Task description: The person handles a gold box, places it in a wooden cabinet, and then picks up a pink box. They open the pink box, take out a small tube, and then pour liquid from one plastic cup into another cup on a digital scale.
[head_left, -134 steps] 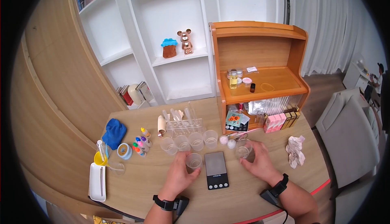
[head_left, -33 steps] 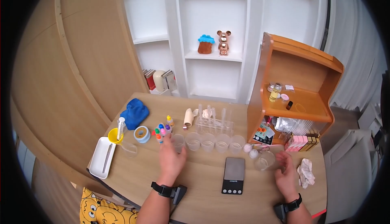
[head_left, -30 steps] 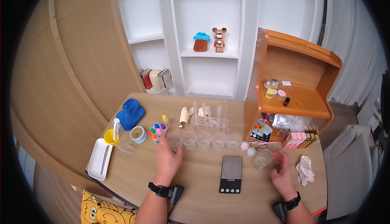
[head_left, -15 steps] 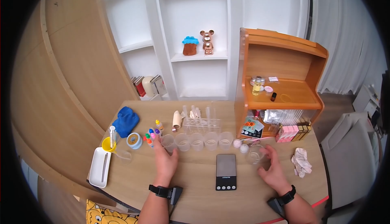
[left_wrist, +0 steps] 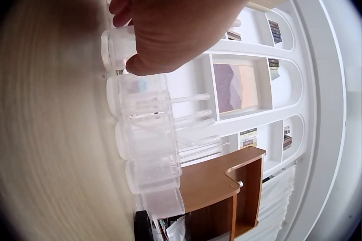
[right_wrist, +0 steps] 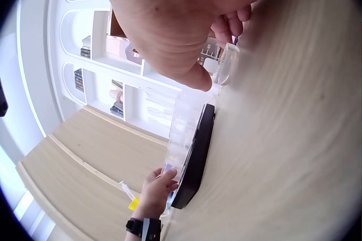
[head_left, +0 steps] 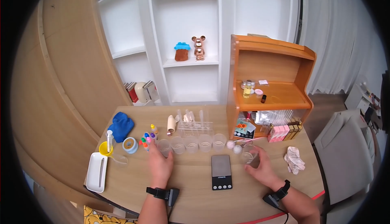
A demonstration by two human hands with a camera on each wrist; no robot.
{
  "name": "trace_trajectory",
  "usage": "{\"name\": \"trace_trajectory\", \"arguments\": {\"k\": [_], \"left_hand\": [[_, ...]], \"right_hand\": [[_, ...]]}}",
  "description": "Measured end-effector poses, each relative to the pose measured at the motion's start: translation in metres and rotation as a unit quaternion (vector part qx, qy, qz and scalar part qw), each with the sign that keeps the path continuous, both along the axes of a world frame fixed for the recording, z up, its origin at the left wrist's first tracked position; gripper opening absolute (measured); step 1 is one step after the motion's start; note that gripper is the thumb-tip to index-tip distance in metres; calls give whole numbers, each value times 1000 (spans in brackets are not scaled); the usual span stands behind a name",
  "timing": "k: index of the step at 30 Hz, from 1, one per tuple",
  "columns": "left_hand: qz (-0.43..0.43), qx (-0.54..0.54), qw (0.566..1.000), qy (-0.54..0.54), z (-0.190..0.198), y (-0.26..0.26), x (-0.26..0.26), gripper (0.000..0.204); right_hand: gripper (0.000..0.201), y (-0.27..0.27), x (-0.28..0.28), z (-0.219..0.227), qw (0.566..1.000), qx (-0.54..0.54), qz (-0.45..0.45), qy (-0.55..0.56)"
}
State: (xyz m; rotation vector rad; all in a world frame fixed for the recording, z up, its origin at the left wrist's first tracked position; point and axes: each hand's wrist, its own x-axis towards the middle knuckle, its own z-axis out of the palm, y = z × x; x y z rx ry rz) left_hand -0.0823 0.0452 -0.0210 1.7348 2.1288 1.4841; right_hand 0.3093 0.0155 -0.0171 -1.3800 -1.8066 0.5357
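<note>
Several clear plastic cups (head_left: 191,144) stand in a row across the table. My left hand (head_left: 161,166) grips the leftmost cup (left_wrist: 120,48), thumb on its near side; it stands on the table at the row's end. To the right, my right hand (head_left: 263,169) has thumb and fingers around a clear measuring cup (head_left: 247,155) with printed graduation marks, visible in the right wrist view; that cup rests on the table. Between the hands lies a black digital scale (head_left: 221,172) with a bare grey plate. My palms hide part of both held cups in the wrist views.
Behind the row stands a test tube rack (head_left: 196,127). Small dye bottles (head_left: 148,140) are beside my left hand. A white tray (head_left: 92,171) and yellow funnel (head_left: 105,149) lie left. Two pale balls (head_left: 237,149), crumpled tissue (head_left: 294,160) and a wooden shelf unit (head_left: 270,49) are right.
Since the earliest frame, my left hand has carried its cup from beside the scale to the row's left end. My right hand stays by the measuring cup, its fingers now closer around it.
</note>
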Motion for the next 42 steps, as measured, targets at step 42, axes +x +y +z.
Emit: {"name": "trace_trajectory", "arguments": {"k": [42], "left_hand": [[35, -25, 999, 8, 22, -8, 12, 84]], "right_hand": [[57, 7, -4, 3, 999, 43, 20, -20]]}}
